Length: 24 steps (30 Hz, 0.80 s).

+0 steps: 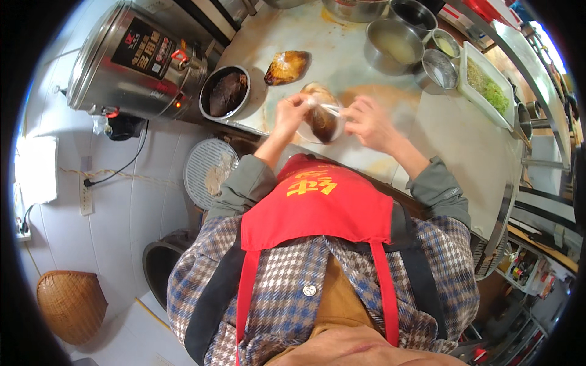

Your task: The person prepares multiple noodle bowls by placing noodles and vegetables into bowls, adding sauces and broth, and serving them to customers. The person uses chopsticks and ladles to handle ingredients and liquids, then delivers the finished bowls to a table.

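A clear plastic bag [325, 125] with dark brown liquid in its lower part sits at the table's near edge, between my two hands. My left hand [293, 113] is closed, pinching the gathered top of the bag. From the other side my right hand [370, 124], somewhat blurred, grips a twisted white strip of the same plastic. Just behind the bag lies a pale, brownish item [318, 91], partly hidden by my fingers. A second filled bag [287, 67], amber to dark brown, lies farther off to the left. Beside it stands a metal bowl [226, 91] with something dark brown in it.
A large steel urn [137, 61] stands at the left. Metal pots [395, 41] and a white tray of chopped greens [488, 85] line the far right. Below the table's left edge are a grey slatted basket [201, 165] and a black bin [160, 268].
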{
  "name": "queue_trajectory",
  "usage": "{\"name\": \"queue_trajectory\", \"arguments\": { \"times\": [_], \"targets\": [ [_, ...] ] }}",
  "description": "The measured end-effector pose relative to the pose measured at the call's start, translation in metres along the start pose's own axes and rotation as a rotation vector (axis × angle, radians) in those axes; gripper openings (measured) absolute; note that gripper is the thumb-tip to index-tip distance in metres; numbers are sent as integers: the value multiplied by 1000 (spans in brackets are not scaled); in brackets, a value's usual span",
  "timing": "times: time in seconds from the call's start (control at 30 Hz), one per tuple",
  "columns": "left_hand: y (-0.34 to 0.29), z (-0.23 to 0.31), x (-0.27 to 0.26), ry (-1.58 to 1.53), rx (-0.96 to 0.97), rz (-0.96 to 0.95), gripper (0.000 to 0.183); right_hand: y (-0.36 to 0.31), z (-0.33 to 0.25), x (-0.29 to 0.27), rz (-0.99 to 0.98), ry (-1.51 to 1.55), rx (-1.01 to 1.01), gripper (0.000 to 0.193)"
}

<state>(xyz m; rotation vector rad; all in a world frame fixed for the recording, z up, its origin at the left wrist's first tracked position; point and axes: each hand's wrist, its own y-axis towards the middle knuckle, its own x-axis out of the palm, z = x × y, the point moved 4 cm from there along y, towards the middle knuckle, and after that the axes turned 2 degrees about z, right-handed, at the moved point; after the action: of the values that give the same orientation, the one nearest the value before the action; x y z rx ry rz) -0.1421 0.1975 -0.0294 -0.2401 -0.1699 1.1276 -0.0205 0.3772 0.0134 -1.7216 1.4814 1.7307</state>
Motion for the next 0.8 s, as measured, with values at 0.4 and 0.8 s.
{"name": "queue_trajectory", "arguments": {
  "times": [0.4,0.8],
  "targets": [
    [23,-60,4,272,163,38,16,23,55,76,609,1136,980,23],
    [16,-99,10,-271,-160,201,16,26,13,128,535,603,801,19]
  ]
}}
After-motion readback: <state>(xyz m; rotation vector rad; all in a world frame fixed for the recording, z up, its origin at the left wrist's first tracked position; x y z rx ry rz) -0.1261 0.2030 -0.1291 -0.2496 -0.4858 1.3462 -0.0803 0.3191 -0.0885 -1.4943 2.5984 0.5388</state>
